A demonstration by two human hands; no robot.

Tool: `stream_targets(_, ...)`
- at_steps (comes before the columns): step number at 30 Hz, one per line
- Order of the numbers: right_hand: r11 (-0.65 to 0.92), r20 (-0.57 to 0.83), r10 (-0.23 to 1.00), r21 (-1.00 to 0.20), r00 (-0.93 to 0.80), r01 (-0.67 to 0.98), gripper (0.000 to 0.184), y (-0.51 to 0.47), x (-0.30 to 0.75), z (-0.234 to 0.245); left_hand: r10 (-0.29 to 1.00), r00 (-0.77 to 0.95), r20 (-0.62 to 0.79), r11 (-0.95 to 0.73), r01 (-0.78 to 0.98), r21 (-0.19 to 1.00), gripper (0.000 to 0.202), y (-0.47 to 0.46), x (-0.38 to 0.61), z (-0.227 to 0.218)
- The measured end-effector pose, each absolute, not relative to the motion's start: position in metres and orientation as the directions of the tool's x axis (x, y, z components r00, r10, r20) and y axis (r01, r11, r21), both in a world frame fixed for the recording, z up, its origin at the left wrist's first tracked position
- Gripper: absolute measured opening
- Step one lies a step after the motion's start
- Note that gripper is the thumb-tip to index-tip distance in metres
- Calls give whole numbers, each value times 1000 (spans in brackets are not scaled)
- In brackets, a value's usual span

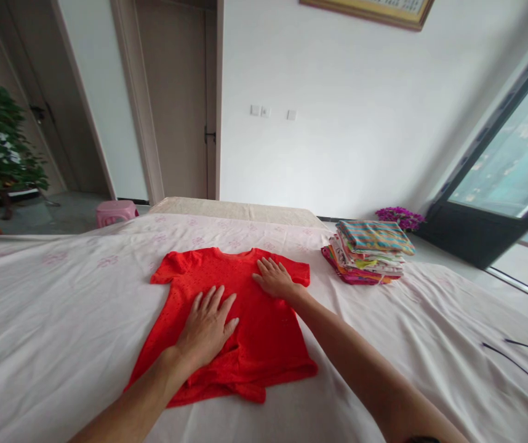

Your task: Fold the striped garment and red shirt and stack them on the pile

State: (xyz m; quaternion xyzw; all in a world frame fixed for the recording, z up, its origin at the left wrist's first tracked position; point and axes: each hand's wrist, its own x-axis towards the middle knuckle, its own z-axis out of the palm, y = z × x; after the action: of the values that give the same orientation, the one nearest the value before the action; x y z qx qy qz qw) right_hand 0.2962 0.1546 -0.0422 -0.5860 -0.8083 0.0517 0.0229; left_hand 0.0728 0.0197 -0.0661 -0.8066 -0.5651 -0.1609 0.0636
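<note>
A red short-sleeved shirt point(264, 332) lies spread flat on the pale bed sheet point(52, 320), neck pointing away from me. My left hand point(206, 326) rests flat on the shirt's middle, fingers stretched out and slightly apart. Farther up, my right hand point(274, 278) lies flat on the shirt near its right shoulder and sleeve, fingers extended. Neither hand holds anything.
A stack of folded colourful clothes point(368, 252) sits on the bed to the right of the shirt. A thin black cable point(517, 363) lies on the sheet at the right. Beyond the bed are a pink stool point(115, 211), a potted plant point(0, 138), doors and a large window point(513, 160).
</note>
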Motion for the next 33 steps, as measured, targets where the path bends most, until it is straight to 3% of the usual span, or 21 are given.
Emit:
stream_targets(8, 118, -110, 986, -45, -122, 992, 75, 172, 325, -39, 909, 305, 283, -340, 937, 85, 54, 20, 73, -64)
stream_targets(13, 114, -6, 993, -15, -114, 993, 71, 160, 288, -31, 902, 300, 310, -350, 929, 119, 53, 19, 73, -62)
stream_targets(16, 251, -2, 968, -64, -252, 966, 68, 145, 263, -38, 889, 295, 349, -380, 902, 204, 50, 19, 72, -63)
stream_targets(20, 312, 35, 950, -111, -310, 944, 68, 130, 251, -53, 878, 134, 459, -363, 812, 457, 42, 34, 61, -62)
stream_targets(23, 309, 70, 951, -125, -302, 943, 66, 127, 253, -56, 872, -123, 473, -232, 747, 622, 41, 58, 29, -56)
stream_targets(26, 310, 93, 950, -140, -299, 940, 65, 125, 254, -55, 877, -359, 320, 46, 725, 687, 44, 89, -19, -47)
stream_targets(29, 304, 120, 950, -143, -288, 942, 64, 124, 253, -53, 846, -504, 171, 331, 750, 572, 49, 118, -61, -43)
stream_targets(33, 300, 151, 948, -142, -279, 943, 63, 123, 251, -54, 818, -564, 115, 445, 746, 496, 58, 151, -85, -45)
